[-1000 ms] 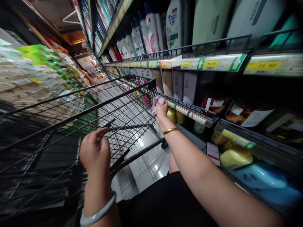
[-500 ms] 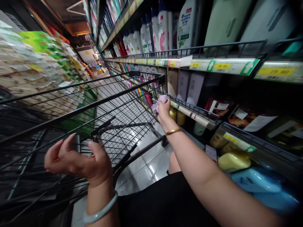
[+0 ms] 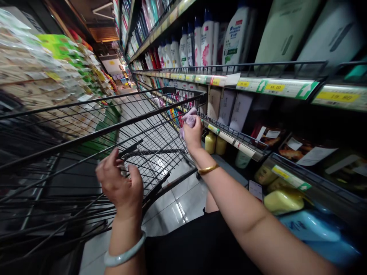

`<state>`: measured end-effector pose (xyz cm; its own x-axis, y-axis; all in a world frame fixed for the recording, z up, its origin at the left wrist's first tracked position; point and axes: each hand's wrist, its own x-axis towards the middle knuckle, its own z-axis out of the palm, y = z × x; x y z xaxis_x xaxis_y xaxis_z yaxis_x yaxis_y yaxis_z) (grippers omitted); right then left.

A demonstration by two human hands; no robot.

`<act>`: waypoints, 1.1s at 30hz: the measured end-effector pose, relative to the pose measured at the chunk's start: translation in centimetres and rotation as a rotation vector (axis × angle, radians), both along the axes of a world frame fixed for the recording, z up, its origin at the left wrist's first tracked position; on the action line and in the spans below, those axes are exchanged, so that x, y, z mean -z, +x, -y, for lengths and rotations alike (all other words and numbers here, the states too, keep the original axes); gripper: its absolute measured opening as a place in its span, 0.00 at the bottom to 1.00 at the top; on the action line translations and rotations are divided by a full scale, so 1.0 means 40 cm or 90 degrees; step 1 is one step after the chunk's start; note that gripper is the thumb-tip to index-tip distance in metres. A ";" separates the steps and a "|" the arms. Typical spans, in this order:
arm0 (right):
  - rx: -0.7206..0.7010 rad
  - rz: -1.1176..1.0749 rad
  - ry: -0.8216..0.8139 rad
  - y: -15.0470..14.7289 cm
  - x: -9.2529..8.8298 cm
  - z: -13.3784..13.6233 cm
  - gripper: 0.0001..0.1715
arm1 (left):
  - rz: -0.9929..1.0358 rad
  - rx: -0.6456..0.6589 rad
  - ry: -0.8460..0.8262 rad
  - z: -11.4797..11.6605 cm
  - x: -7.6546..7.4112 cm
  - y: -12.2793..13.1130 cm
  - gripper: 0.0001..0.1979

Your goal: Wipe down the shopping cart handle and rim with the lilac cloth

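A crumpled light-purple cloth [image 3: 189, 119] is gripped in my right hand [image 3: 194, 133], close to the far corner of a black wire shopping cart [image 3: 94, 140]. That hand is beside the lower shelf rail [image 3: 229, 138]; its fingertips are partly hidden by the cloth. My left hand [image 3: 120, 182] is raised in front of the cart's near side, its fingers curled but apart, with nothing in it. A pale bangle [image 3: 125, 255] circles the left wrist and a gold one [image 3: 208, 169] the right.
Shampoo bottles [image 3: 233, 38] line the upper shelf on the right. Yellow bottles [image 3: 210, 143] and blue bottles [image 3: 312, 225] are low down. Stacked packaged goods [image 3: 31, 76] rise on the left, beside a green bin [image 3: 107, 122]. Tiled floor [image 3: 174, 204] shows beneath the cart.
My left hand has moved right and up, its fingers turning more upright. My right hand has shifted slightly left with the cloth, now spread a little upward. The view has turned slightly left.
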<state>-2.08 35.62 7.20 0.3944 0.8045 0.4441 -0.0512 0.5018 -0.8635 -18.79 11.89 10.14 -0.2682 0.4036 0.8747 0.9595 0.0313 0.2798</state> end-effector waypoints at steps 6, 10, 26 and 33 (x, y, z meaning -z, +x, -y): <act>0.073 0.031 -0.065 -0.016 -0.032 0.069 0.12 | 0.010 -0.028 -0.074 -0.018 0.027 0.004 0.21; 0.066 0.163 0.128 -0.065 -0.041 0.131 0.14 | -0.008 -0.088 -0.150 -0.017 0.023 0.011 0.17; -0.021 0.318 0.130 -0.027 -0.054 0.151 0.12 | -0.099 -0.245 -0.470 -0.019 -0.014 0.024 0.21; 0.008 0.223 0.050 -0.022 -0.063 0.143 0.14 | -0.086 -0.252 -0.488 -0.020 -0.022 0.028 0.21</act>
<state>-2.97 29.91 9.71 0.2178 0.7580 0.6148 0.2474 0.5665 -0.7861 -17.68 12.70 11.02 -0.4267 0.7933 0.4343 0.8621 0.5019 -0.0699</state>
